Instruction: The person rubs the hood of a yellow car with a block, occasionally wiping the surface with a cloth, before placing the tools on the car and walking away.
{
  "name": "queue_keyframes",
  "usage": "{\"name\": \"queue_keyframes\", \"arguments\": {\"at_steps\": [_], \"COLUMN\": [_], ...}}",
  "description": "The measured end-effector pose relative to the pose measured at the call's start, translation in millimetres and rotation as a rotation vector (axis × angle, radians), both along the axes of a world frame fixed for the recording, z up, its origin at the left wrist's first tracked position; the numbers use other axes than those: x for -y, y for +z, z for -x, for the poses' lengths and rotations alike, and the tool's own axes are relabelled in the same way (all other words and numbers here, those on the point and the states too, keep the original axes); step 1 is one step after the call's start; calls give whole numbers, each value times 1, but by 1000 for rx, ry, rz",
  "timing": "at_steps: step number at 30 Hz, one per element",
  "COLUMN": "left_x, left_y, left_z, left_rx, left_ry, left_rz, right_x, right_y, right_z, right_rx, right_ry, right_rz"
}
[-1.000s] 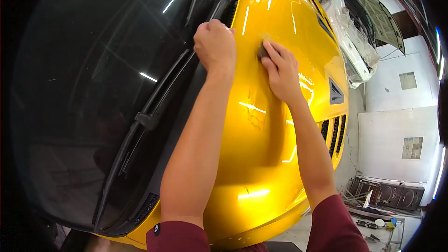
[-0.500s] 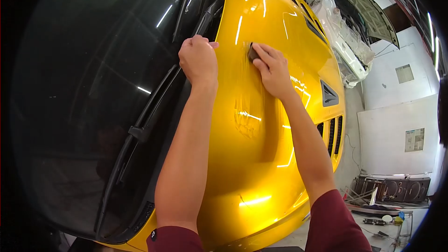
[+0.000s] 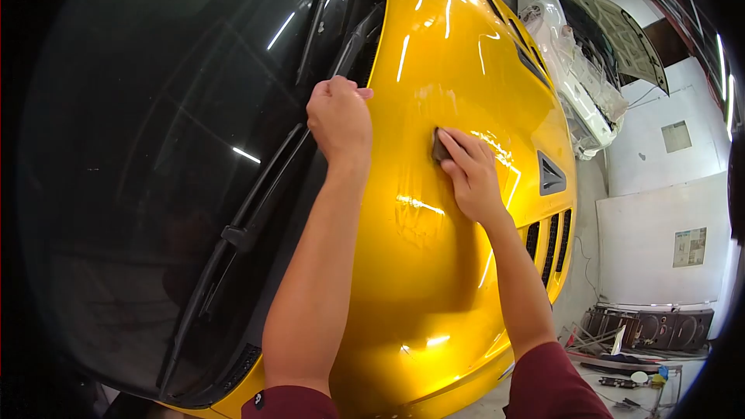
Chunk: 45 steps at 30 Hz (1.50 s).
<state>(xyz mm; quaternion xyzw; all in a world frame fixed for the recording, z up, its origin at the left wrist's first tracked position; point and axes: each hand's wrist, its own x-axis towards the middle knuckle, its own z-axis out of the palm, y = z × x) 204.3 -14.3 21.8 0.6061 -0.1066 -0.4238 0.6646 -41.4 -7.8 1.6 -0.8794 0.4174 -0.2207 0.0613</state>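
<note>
My right hand (image 3: pixel 475 174) pinches a small dark applicator block (image 3: pixel 440 146) and presses it against the glossy yellow car hood (image 3: pixel 403 279). Hazy streaks and smears mark the paint around and below the block. Closed in a fist, my left hand (image 3: pixel 340 119) hovers over the border between the hood and the dark windshield (image 3: pixel 140 155), beside a black wiper arm (image 3: pixel 358 40). Its fingers curl away from view, so what they hold, if anything, is hidden.
Black vents (image 3: pixel 551 174) sit in the hood's far side. A long wiper (image 3: pixel 233 237) lies along the windshield's base. Beyond the car stand a white car body (image 3: pixel 570 81) with its hood raised, white wall panels (image 3: pixel 660 240), and dark parts (image 3: pixel 652 328) on the floor.
My right hand has slid the block down the hood, slightly to the right. My left hand stays a fist near the wiper arm, a little lower in view; the whole view has shifted slightly.
</note>
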Motion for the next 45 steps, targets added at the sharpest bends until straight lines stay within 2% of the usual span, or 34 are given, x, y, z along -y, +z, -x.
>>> {"name": "queue_keyframes", "arguments": {"at_steps": [1,3,5,6,8,11,12,16,19,21,23,25,28,31,33,35,37,38,40,43,45], "left_x": [-1,-4,-6,-4,-5,-7,-7,-8,-5,-6,-9,-7,-6,-5,-5,-4,-2,-3,-2,1,2], "left_y": [3,9,6,6,8,9,10,12,8,11,11,12,11,7,8,6,3,2,2,-1,-3], "left_z": [-1,1,2,1,3,-1,0,-2,-3,-3,-3,-3,-4,-4,-4,-5,-4,-3,-6,-5,-3], "left_rx": [40,121,88,76,60,82,108,111,124,73,60,81,85,87,94,91,93,92,89,105,91], "left_ry": [-6,-21,-18,-8,-21,-39,-44,-49,-30,-43,-55,-51,-50,-44,-44,-34,-15,-18,-13,-8,-4], "left_rz": [-23,-67,-68,-67,-68,-77,-83,-78,-81,-75,-85,-88,-104,-94,-90,-90,-85,-85,-82,-87,-76], "right_x": [-6,36,92,92,77,-8,-3,90,82,28,-22,0,92,65,-4,-45,7,44,96,61,-29], "right_y": [2,-3,-2,-4,-10,1,-1,-3,-1,-6,5,1,-1,-10,-2,9,-7,-9,0,-14,-7], "right_z": [3,-3,-19,-20,-13,-4,-3,-28,-34,-16,-8,-10,-44,-37,-19,-9,-10,-23,-56,-49,-35], "right_rx": [-17,18,52,59,58,-30,-35,38,77,2,-24,-2,48,30,-15,-61,-6,-3,47,64,-3], "right_ry": [11,28,10,9,-12,20,27,75,64,99,97,116,96,37,129,102,193,174,105,44,133], "right_rz": [-6,18,12,18,25,4,12,35,15,54,-21,-7,21,63,16,-47,46,109,81,124,93]}}
